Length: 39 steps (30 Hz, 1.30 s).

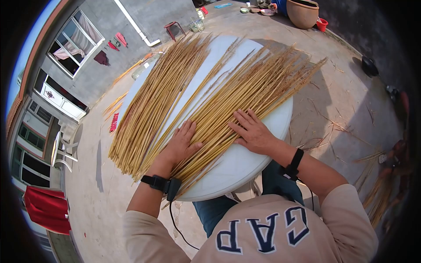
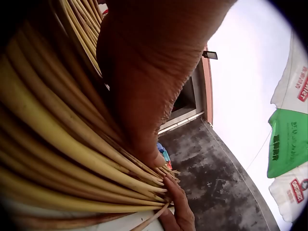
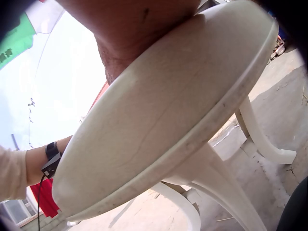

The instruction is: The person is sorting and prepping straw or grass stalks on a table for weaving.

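Two fans of long yellow-brown stalks lie on a round white table [image 1: 250, 171]. My left hand [image 1: 178, 147] rests with spread fingers on the lower part of the right-hand bundle [image 1: 245, 87]; the other bundle [image 1: 158, 101] lies to its left, untouched. My right hand [image 1: 253, 133] lies flat on the right edge of the same bundle, fingers extended. In the left wrist view my left hand [image 2: 149, 77] is over the stalks [image 2: 62, 130], with fingers of the other hand at their far side. The right wrist view shows part of my right hand [image 3: 130, 29] at the tabletop [image 3: 159, 115].
Loose stalk pieces are scattered on the concrete floor [image 1: 351, 109] at the right. A clay pot [image 1: 302, 14], a red bucket [image 1: 322, 24] and a small stool [image 1: 174, 30] stand beyond the table. A white chair [image 1: 65, 151] is at the left, near a red cloth [image 1: 47, 209].
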### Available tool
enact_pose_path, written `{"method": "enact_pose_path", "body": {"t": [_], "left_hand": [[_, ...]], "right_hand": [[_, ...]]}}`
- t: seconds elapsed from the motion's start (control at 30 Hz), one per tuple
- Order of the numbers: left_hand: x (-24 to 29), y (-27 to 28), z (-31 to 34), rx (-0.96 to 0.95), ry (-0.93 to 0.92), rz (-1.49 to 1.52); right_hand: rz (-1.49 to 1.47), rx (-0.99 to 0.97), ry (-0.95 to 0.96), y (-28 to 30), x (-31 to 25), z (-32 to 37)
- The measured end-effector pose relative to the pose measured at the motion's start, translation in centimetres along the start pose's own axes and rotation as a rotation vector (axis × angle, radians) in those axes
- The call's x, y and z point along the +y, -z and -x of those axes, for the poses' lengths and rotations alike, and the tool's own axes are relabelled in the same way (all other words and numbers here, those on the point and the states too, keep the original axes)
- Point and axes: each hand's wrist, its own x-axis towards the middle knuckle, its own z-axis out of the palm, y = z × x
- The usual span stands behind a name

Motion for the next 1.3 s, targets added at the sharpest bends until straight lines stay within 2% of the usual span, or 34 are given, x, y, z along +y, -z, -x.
{"method": "enact_pose_path", "body": {"t": [0.13,0.27,0.33,0.47,0.63,0.8,0.87,0.9,0.97,1.1,1.17,1.3], "left_hand": [[-3.1,-0.4,-0.5,0.029,0.078,-0.012],[-2.4,0.3,-0.7,0.036,0.087,-0.063],[-0.5,0.7,-0.7,0.031,-0.012,-0.051],[1.2,-0.1,-0.5,0.001,-0.094,-0.104],[-2.0,-0.5,-0.8,0.016,0.108,0.0],[-1.4,2.0,-1.6,0.054,0.049,0.002],[-1.3,2.6,-2.7,0.222,0.031,-0.072],[-0.8,3.3,-3.3,0.221,0.032,-0.071],[-0.1,4.5,-4.4,0.195,0.176,-0.045],[-1.4,2.4,-6.6,0.285,0.186,-0.153],[-1.5,1.5,-7.1,0.178,0.218,-0.385],[-2.4,0.4,-7.5,0.211,0.257,-0.369]], "right_hand": [[0.014,-0.001,0.006,-0.1,0.0,0.0],[0.014,0.001,0.003,0.1,0.0,0.0],[0.01,0.004,-0.003,0.1,0.0,0.0],[-0.005,0.007,-0.006,0.1,0.1,0.0],[0.011,0.011,-0.001,-0.1,0.0,0.0],[0.008,0.006,0.0,0.1,0.0,0.0],[0.006,-0.015,-0.009,0.2,-0.1,-0.1],[0.005,-0.016,-0.009,0.2,-0.1,-0.1],[0.018,-0.002,-0.006,0.0,-0.1,0.0],[0.004,-0.008,-0.016,0.0,0.1,0.0],[0.006,-0.002,-0.005,0.1,0.1,0.0],[0.004,0.002,-0.01,-0.2,0.3,0.2]]}}
